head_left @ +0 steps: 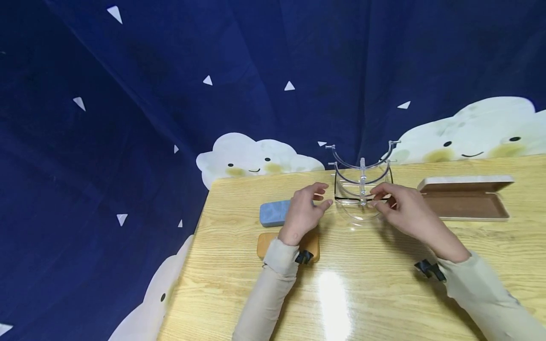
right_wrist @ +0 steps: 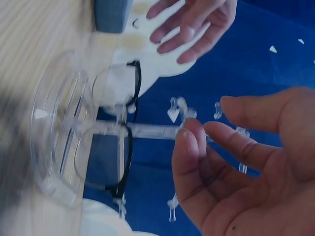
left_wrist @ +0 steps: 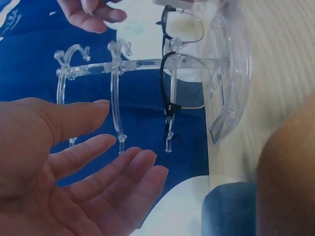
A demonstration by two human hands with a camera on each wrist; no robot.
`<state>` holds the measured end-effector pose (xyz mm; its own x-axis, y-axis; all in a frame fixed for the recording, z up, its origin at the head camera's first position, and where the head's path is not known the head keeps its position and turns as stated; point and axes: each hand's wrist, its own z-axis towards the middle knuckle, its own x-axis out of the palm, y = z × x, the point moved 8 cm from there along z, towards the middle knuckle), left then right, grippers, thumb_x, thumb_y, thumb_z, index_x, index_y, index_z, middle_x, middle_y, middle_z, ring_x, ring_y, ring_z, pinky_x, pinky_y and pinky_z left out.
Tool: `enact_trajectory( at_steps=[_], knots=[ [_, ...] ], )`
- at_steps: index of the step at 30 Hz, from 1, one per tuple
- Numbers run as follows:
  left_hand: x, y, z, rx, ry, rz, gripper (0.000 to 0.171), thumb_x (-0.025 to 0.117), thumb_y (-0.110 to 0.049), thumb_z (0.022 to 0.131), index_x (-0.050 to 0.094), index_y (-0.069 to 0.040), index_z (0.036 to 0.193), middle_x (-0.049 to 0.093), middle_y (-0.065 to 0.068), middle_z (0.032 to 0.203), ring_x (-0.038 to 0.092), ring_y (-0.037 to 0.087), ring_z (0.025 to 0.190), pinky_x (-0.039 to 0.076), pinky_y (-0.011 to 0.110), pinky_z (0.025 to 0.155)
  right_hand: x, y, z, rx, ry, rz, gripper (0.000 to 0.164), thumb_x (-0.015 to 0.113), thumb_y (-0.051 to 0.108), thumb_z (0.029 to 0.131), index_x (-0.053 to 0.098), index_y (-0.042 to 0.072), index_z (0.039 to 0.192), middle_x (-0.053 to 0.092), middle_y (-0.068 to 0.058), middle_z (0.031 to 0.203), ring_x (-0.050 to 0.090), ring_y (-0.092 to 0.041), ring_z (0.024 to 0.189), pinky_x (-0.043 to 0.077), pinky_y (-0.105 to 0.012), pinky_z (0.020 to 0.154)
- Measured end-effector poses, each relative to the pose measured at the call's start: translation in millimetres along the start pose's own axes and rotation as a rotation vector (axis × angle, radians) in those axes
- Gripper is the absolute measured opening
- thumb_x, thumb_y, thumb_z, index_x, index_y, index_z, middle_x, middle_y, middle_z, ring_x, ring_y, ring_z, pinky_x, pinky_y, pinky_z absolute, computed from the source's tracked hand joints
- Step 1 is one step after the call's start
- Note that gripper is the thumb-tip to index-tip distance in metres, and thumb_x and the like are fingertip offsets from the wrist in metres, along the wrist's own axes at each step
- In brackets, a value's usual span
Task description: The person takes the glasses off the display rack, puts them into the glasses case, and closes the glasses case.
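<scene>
A clear tiered display stand (head_left: 362, 182) stands at the table's back edge. Eyeglasses with a black upper rim (head_left: 346, 199) sit on its lowest tier; both lenses and the dark brow line show in the left wrist view (left_wrist: 164, 81). To the left of the stand, my left hand (head_left: 304, 210) hovers with fingers spread and nothing in them. My right hand (head_left: 407, 208) is at the stand's right side, overlapping the glasses' right end in the head view. In the right wrist view its loosely bent fingers (right_wrist: 189, 157) look apart from the glasses and hold nothing.
A blue glasses case (head_left: 273, 214) and an orange case (head_left: 313, 246) lie left of the stand, partly behind the left hand and sleeve. An opened case with a brown lining (head_left: 469, 206) lies on the right. A dark blue curtain (head_left: 256, 71) hangs behind the table.
</scene>
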<state>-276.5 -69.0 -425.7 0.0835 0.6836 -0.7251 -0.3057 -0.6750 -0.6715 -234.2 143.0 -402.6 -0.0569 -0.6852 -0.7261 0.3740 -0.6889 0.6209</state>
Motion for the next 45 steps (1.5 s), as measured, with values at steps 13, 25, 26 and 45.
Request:
enact_trajectory(
  at_steps=[13,25,26,45],
  knots=[
    [16.4,6.0,6.0,-0.047,0.03,-0.04,0.043,0.078,-0.017,0.095,0.068,-0.011,0.136,0.075,0.013,0.123,0.078,0.025,0.105,0.062,0.03,0.088,-12.3,-35.6,-5.5,0.083,0.007,-0.078,0.024,0.072,0.008,0.094,0.072,0.002,0.117,0.078,-0.015,0.093,0.066,-0.012,0.071,0.047,-0.024,0.059],
    [30.6,6.0,13.3,-0.062,0.083,-0.018,0.042,0.077,-0.018,0.095,0.069,-0.015,0.136,0.076,0.009,0.123,0.077,0.022,0.105,0.061,0.029,0.089,-8.6,-66.2,-8.3,0.16,0.073,-0.074,0.033,0.07,0.012,0.096,0.066,0.0,0.127,0.077,-0.024,0.099,0.073,-0.024,0.078,0.056,-0.039,0.064],
    [32.2,6.2,14.0,-0.063,0.09,-0.017,0.041,0.077,-0.018,0.095,0.069,-0.015,0.136,0.076,0.009,0.124,0.077,0.022,0.105,0.061,0.027,0.088,-7.5,-68.0,-8.1,0.16,0.076,-0.07,0.033,0.07,0.012,0.096,0.066,0.001,0.127,0.077,-0.025,0.099,0.074,-0.025,0.079,0.057,-0.041,0.065],
    [42.9,8.4,14.6,-0.084,0.157,-0.047,0.037,0.073,-0.018,0.098,0.07,-0.008,0.134,0.077,0.009,0.124,0.078,0.017,0.104,0.06,0.021,0.086,11.0,-83.1,-7.8,0.167,0.038,0.011,0.031,0.07,0.004,0.095,0.069,0.001,0.126,0.078,-0.022,0.099,0.072,-0.023,0.08,0.047,-0.023,0.053]
  ],
)
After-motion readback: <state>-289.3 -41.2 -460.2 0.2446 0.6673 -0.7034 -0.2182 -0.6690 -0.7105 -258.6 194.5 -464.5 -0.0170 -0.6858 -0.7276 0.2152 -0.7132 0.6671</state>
